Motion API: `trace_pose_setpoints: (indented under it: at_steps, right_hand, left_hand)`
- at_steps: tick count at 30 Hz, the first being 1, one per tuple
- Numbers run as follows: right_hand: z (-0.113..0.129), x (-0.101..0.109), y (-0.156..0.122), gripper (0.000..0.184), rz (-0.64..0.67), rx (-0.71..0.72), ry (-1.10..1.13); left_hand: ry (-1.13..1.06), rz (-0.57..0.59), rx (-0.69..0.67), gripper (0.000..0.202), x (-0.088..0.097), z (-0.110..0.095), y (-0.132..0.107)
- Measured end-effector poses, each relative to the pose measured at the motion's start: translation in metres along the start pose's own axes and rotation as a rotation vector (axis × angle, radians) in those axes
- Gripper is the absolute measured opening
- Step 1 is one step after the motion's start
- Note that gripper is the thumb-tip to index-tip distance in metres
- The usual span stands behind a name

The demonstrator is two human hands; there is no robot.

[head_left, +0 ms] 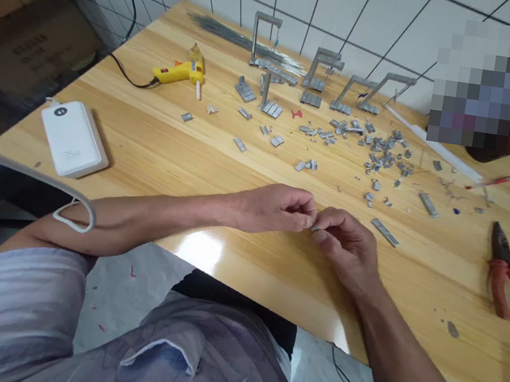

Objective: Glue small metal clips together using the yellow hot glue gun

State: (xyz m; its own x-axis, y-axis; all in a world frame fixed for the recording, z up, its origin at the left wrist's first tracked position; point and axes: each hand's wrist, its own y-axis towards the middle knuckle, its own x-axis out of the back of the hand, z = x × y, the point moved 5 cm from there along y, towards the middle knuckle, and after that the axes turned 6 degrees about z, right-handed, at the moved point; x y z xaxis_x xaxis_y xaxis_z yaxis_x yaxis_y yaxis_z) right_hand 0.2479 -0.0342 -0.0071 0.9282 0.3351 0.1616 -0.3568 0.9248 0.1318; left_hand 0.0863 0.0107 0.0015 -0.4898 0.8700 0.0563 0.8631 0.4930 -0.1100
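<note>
My left hand (281,210) and my right hand (347,245) meet fingertip to fingertip above the near part of the wooden table. Between the right thumb and forefinger a small grey metallic piece (315,228) just shows, mostly covered by the fingers. The left fingers are pinched together right beside it; whatever they grip is hidden. Just right of my right hand lies a flat grey strip (384,232). Beyond both hands, loose grey metallic bits (387,149) are scattered in a heap. Farther back stand several small grey frames (269,92) with segmented bases and overhanging arms.
A yellow glue gun (181,72) and a white power bank (74,139) are on the left, with a pale cable (30,169) crossing my left forearm. Red-handled pliers (504,273) lie at right. Thin wires (229,35) rest by the tiled wall. One corner is pixelated.
</note>
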Motion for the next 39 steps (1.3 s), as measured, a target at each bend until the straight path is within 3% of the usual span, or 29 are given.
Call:
trace_pose_setpoints:
  at_steps: [5,21,26,29,32,35,39]
  right_hand:
    - [-0.001,0.0,0.001,0.01,-0.02,-0.039,0.035]
    - [0.006,-0.007,-0.001,0.008,0.047,0.029,-0.032]
    - [0.009,-0.005,-0.001,0.005,-0.009,-0.002,0.04]
    - [0.004,0.002,-0.003,0.005,-0.069,-0.044,0.051]
    - [-0.003,0.008,-0.003,0.006,-0.11,-0.103,0.021]
    - [-0.007,0.01,-0.002,0.006,-0.115,-0.13,-0.021]
    - [-0.009,0.008,-0.001,0.006,-0.093,-0.122,-0.055]
  left_hand:
    - [-0.095,-0.005,0.031,0.017,0.001,0.0,-0.001]
    - [0.035,0.036,0.078,0.009,0.0,0.011,0.004]
    - [-0.011,-0.069,0.091,0.011,0.008,0.014,0.007]
    - [-0.097,-0.211,0.039,0.011,0.025,0.003,0.004]
    - [-0.106,-0.39,-0.033,0.009,0.055,-0.013,-0.003]
    - [-0.015,-0.581,-0.083,0.005,0.1,-0.031,-0.017]
    - [0.249,-0.829,-0.086,0.009,0.17,-0.045,-0.053]
